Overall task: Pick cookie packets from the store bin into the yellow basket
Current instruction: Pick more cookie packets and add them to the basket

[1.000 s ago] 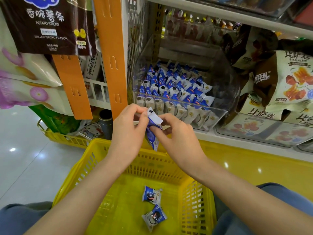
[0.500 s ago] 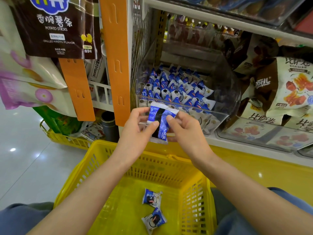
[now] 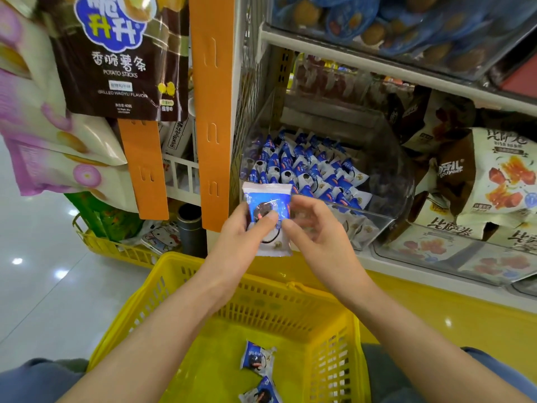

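A blue-and-white cookie packet [image 3: 267, 205] is held upright over the far rim of the yellow basket [image 3: 174, 274]. My left hand [image 3: 244, 237] grips its left side, thumb across the front. My right hand [image 3: 316, 234] pinches its right edge between thumb and curled fingers, which are blurred. Just behind, the clear store bin [image 3: 389, 181] on the shelf holds several rows of the same packets [image 3: 308, 170]. Two packets lie on the basket floor, one [image 3: 257, 359] above the other [image 3: 261, 397].
Orange hanging strips [image 3: 213, 112] with snack bags [image 3: 122, 53] stand to the left. A second yellow basket [image 3: 116, 248] sits on the floor there. Brown-and-cream snack bags [image 3: 494, 181] fill the shelf to the right. A white shelf edge [image 3: 377, 62] runs above the bin.
The packet has been turned from edge-on to flat, face towards me, and lifted a little. Both hands rose with it towards the bin front.
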Available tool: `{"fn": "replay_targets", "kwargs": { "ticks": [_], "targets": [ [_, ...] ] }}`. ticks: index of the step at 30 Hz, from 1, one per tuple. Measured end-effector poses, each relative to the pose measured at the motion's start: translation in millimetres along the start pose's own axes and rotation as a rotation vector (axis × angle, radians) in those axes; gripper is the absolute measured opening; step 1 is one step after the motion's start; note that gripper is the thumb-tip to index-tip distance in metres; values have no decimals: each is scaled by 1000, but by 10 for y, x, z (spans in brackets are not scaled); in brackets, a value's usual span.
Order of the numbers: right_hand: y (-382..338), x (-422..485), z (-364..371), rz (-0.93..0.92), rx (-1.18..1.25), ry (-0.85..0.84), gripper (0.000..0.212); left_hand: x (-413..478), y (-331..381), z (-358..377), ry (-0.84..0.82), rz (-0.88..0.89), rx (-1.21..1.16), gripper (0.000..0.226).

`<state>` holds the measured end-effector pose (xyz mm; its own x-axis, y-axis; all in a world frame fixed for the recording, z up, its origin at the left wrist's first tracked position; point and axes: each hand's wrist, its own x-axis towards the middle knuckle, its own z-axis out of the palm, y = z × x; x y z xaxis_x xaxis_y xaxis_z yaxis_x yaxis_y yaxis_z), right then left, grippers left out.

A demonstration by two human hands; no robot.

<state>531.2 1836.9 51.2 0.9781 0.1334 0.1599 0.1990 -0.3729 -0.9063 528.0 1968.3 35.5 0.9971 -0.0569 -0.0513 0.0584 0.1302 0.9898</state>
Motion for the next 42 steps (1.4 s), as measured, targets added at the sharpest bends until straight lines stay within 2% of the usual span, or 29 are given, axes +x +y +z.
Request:
{"fn": "replay_targets", "kwargs": {
  "ticks": [3,5,7,10,13,16,18,22,27,30,34,37,42],
  "targets": [
    [-16,27,-2,49,102,-67,16,7,11,-20,-18,73,57,20],
    [-17,45,-6,44,120,-63,16,33,13,-31,-2,86,61,26],
    [-17,81,-30,34,147,-14,14,79,33,-44,-34,25,18,38],
    [-39,158,-71,-10,156,26,10,165,102,-82,-69,-38,-54,27],
    [-79,389,-140,-72,76,13,9,252,148,-128,-22,32,-61,23],
    [-24,947,-317,-97,-67,160,12,316,176,-174,8,79,-114,23],
    [63,1388,-435,-62,-198,231,22,360,183,-189,30,90,-121,20],
    [353,2028,-541,55,-511,168,32,446,193,-223,65,105,-97,15],
    [505,2477,-405,109,-660,91,34,498,198,-302,59,126,-89,20],
    [577,2651,-328,172,-722,45,38,518,193,-324,45,124,-91,19],
    [626,2779,-332,248,-743,63,42,539,185,-334,28,115,-111,19],
    [619,2787,-342,256,-761,81,36,536,185,-336,19,102,-118,24],
    [549,2656,-371,161,-699,261,27,534,189,-321,20,94,-129,23]
  ]
}}
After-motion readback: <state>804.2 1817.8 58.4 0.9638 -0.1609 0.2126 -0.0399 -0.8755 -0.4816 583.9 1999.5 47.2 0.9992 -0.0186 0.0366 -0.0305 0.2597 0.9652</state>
